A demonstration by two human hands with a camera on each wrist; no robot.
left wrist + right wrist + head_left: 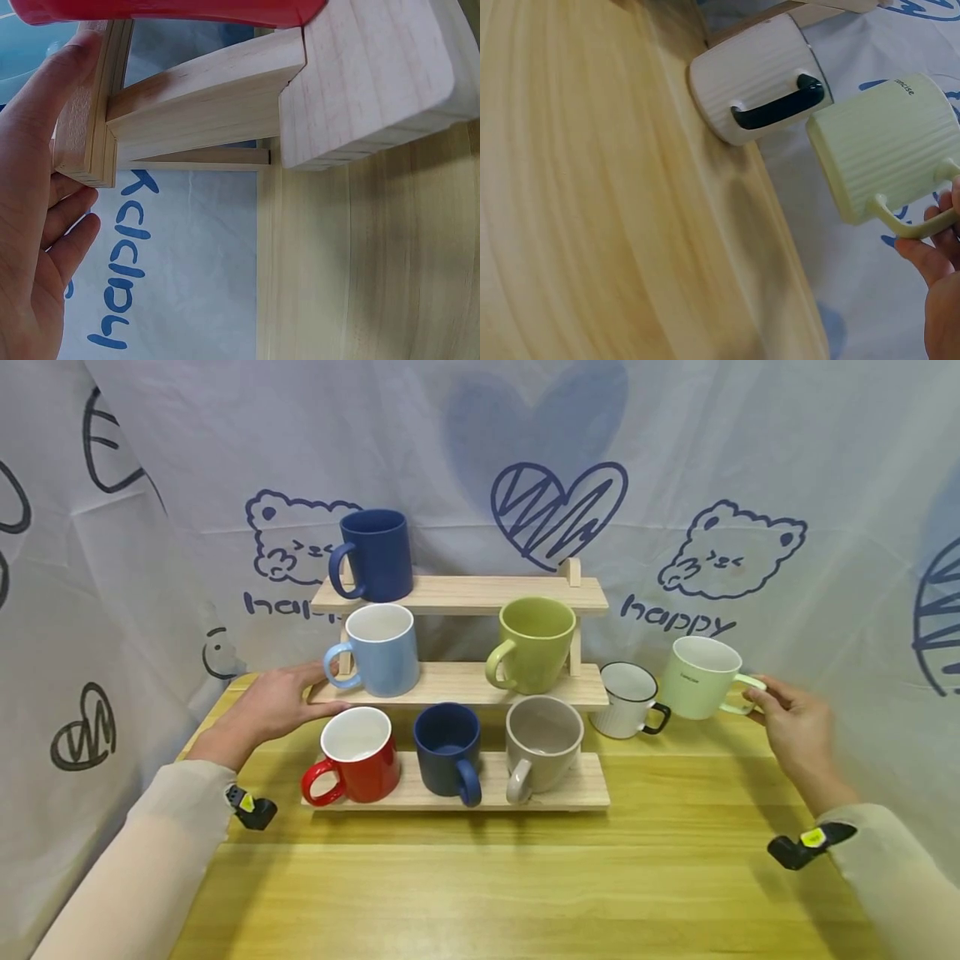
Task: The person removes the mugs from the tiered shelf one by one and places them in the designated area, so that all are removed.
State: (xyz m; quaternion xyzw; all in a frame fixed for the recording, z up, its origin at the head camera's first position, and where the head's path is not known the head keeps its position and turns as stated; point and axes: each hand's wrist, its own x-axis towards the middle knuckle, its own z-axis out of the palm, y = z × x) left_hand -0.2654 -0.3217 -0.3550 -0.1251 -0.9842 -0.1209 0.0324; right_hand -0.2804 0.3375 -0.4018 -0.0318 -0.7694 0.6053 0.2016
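Note:
By its handle, my right hand holds a pale green ribbed mug; the right wrist view shows the mug raised off the table and tilted. Just left of it, a white mug with a black handle stands on the table, beside the rack. My left hand grips the left end of the middle board of a three-tier wooden rack. From the left wrist, the thumb of this hand lies along the board, with other fingers curled at its end.
On the rack stand a dark blue mug on top, light blue and olive green mugs in the middle, and red, navy and taupe mugs below. A printed cloth hangs behind the wooden table.

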